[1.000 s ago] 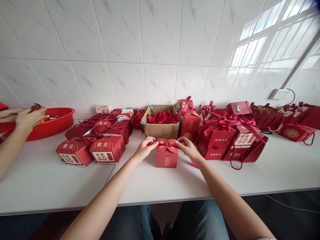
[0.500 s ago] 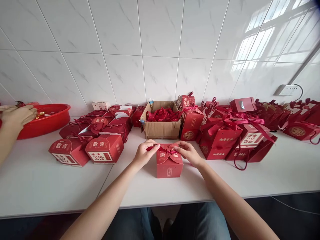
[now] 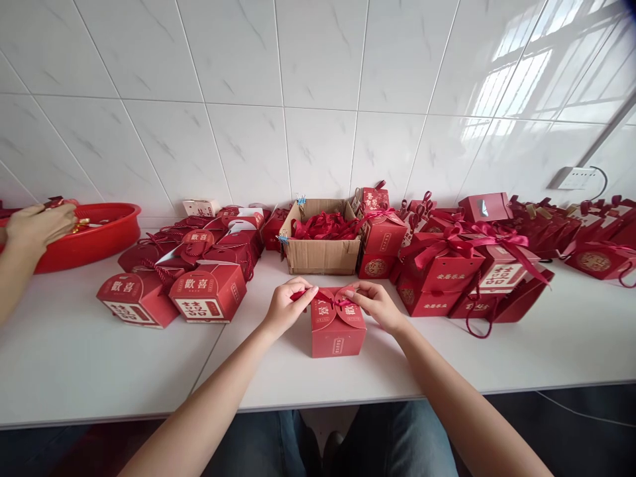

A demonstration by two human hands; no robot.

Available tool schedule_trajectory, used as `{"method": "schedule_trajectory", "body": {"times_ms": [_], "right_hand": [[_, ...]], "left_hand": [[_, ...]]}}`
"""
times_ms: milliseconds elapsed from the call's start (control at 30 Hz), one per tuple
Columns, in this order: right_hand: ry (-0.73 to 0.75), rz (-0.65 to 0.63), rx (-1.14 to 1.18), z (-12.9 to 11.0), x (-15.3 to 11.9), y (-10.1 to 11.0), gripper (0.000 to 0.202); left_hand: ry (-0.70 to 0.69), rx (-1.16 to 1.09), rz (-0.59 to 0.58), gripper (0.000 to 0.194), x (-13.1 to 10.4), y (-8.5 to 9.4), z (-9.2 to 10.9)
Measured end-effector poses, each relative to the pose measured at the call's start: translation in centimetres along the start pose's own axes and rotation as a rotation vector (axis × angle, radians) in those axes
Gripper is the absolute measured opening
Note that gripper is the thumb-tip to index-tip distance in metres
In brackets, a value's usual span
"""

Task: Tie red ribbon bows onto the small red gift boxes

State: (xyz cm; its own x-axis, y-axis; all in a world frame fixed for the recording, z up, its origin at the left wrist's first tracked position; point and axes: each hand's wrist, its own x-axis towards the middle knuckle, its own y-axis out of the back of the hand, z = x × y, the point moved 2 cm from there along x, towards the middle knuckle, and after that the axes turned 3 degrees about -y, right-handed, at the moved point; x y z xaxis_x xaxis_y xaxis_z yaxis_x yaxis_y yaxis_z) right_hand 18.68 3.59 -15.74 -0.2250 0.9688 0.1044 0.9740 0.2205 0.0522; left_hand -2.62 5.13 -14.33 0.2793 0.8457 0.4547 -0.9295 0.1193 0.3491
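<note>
White wall tiles with grey veining (image 3: 318, 53) stand behind a long white table (image 3: 288, 381). Upright on the table, centrally and near its front edge, is a small red cardboard gift box (image 3: 338, 334) with pale printed characters and curved flaps folded together on top. A narrow dark-red satin ribbon (image 3: 340, 303) lies across those flaps.

Grip, left hand (image 3: 288, 306): narrow, thumb and forefinger pinching the ribbon just beside the box's top left edge. Grip, right hand (image 3: 380, 306): also narrow, thumb and forefinger together on the ribbon over the top right flap; the exact contact is partly hidden by the fingers.

Just behind the gift box stands an open brown cardboard carton (image 3: 322, 258) holding a heap of loose red ribbons (image 3: 325, 228). To the carton's right, red printed boxes (image 3: 383, 235) are stacked, followed by red boxes with large ribbon bows (image 3: 442, 271). Farther right, red gift bags (image 3: 541, 228) are lined up below a white power socket (image 3: 574, 177).

Left of centre, two red-and-white printed boxes (image 3: 206, 291) stand side by side before a cluster of similar boxes. At far left, a co-worker's hand (image 3: 42, 222) is at a round red plastic basin (image 3: 109, 242); what it grips is unclear.
</note>
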Motion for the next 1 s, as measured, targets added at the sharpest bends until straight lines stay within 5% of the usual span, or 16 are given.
{"method": "schedule_trajectory", "body": {"times_ms": [467, 1000], "right_hand": [[0.001, 0.074, 0.248, 0.5, -0.1, 0.9, 0.035], [0.081, 0.151, 0.144, -0.5, -0.5, 1.4, 0.046]], "left_hand": [[0.073, -0.127, -0.043, 0.038, 0.0, 0.2, 0.0], [0.067, -0.109, -0.156, 0.045, 0.1, 1.2, -0.4]]}}
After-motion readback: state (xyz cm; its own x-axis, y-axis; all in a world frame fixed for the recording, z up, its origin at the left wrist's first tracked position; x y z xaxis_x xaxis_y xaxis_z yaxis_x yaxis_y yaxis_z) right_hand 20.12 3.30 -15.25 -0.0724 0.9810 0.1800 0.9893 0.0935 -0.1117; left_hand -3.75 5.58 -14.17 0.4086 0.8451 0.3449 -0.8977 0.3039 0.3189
